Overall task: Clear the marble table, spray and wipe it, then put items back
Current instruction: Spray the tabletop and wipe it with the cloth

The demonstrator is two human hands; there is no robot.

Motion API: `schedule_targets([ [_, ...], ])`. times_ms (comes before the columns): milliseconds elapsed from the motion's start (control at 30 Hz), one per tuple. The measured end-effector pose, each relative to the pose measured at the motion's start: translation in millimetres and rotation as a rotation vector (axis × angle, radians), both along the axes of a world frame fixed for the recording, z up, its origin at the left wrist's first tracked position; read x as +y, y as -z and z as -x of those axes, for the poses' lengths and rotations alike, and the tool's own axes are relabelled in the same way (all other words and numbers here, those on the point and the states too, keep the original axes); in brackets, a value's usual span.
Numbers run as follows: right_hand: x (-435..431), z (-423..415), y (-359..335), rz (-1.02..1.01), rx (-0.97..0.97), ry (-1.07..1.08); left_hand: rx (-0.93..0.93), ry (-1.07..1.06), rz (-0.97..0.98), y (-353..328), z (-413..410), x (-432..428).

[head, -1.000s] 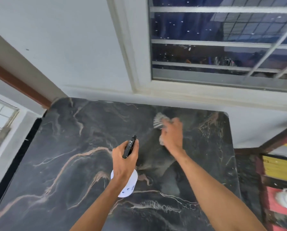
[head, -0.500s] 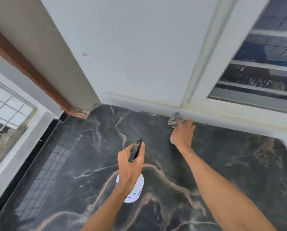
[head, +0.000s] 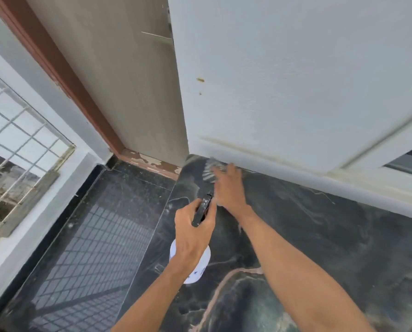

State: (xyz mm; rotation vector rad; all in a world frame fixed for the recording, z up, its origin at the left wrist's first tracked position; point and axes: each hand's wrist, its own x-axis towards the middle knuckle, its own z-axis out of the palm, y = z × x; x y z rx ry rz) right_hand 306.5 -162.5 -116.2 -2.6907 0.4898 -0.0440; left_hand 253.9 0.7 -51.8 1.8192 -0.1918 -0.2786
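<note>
The dark marble table (head: 320, 236) with pale veins fills the lower right of the head view. My left hand (head: 193, 233) holds a white spray bottle (head: 195, 264) with a black trigger head above the table's left edge. My right hand (head: 230, 188) presses a grey striped cloth (head: 209, 170) flat on the marble at its far left corner, right against the white wall. Most of the cloth is hidden under my fingers. The picture is blurred by motion.
A white wall (head: 284, 80) runs along the table's far edge. A wooden door (head: 133, 80) with a brown frame stands left of it. Dark tiled floor (head: 92, 236) lies left of the table, with a barred window (head: 16, 152) beyond.
My right hand has slid the cloth leftward along the far edge, from the right part of the table to its far left corner. My view has swung left. The bottle stays in my left hand.
</note>
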Motion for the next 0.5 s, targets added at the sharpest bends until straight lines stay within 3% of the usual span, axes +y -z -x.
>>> schedule_targets([
  [67,7,-15,-3,-0.101,-0.018,-0.100,0.000,0.002,0.013,-1,-6,6],
  [200,-8,-31,3,-0.040,0.011,0.352,-0.006,-0.027,0.035,1,-18,25],
  [233,-2,-34,3,-0.013,0.020,0.381,-0.013,-0.027,0.027,1,-18,26],
  [400,36,-38,2,0.061,-0.039,-0.118,-0.027,0.000,0.014,0,-16,25],
  [500,-7,-15,0,0.065,-0.010,0.130,0.004,0.006,0.046,-1,-14,25],
])
